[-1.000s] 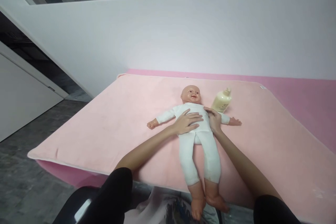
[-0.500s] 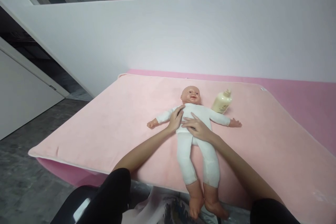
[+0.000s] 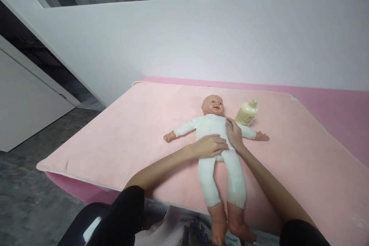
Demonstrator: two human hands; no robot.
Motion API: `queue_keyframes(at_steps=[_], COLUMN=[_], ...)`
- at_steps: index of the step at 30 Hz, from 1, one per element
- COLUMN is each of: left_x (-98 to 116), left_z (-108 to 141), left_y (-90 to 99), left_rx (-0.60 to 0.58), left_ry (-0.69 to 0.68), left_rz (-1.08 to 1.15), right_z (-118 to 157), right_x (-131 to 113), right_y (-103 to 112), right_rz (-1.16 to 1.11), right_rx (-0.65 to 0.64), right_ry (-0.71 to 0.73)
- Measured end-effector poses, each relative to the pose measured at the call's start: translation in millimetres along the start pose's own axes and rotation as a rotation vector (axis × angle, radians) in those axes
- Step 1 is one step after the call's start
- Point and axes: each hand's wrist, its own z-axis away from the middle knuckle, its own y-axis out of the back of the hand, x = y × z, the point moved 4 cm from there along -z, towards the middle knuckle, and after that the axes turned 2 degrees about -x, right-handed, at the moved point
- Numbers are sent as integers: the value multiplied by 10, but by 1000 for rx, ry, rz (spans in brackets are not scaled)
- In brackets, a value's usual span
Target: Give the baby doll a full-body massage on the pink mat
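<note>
A baby doll (image 3: 211, 125) with a white cloth body lies on its back, its head away from me and its feet past the near edge. Across its lower belly rests my left hand (image 3: 210, 146), laid flat with the fingers stretched to the right. My right hand (image 3: 235, 134) lies along the doll's right-hand side of the chest as I see it, fingers pointing toward the shoulder and the palm on the cloth. Neither hand grips anything. Just beyond the doll's outstretched arm, near my right hand, is a pale yellow pump bottle (image 3: 247, 113).
Under the doll a pink blanket (image 3: 115, 134) covers a padded surface with a darker pink edge (image 3: 331, 111). Behind it rises a white partition (image 3: 201, 38). At the left are a white door (image 3: 31, 103) and grey floor (image 3: 23, 188).
My left hand has slid from the doll's left-hand side down and across its belly. My right hand has gone from the belly up to the right-hand side of the chest. The view shifted slightly.
</note>
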Motion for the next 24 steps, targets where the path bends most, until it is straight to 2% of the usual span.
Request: queue_keyframes(at_steps=[2, 5, 8, 10, 12, 15, 16, 17, 18, 20, 24], left_x=[-24, -157, -332, -464, -605, -787, -830, -863, -887, -922, -987], left_z=[-3, 3, 33, 73, 130, 225, 250, 268, 279, 290, 290], left_y=[-63, -59, 16, 58, 78, 77, 72, 64, 56, 43, 20], left_rx=[-70, -75, 37, 160, 306, 545, 613, 666, 708, 777, 917], left_ry=[24, 109, 222, 320, 430, 531, 538, 532, 522, 507, 587], left_rz=[-86, -143, -174, -180, -147, -5, 49, 99, 144, 235, 503], right_z=[10, -27, -121, -183, -197, 6, 115, 220, 305, 402, 344], right_x=[-4, -12, -59, -197, -440, -807, -886, -938, -965, -955, -740], right_y=[-7, -11, 83, 187, 256, 159, 95, 27, -42, -167, -271], right_rz=[-23, -147, -431, -572, -584, -390, -286, -182, -86, 59, 230], right_rx=[-5, 29, 130, 111, -93, -657, -808, -911, -958, -938, -707], right_ry=[-3, -64, -206, -223, -126, 66, 140, 217, 285, 379, 411])
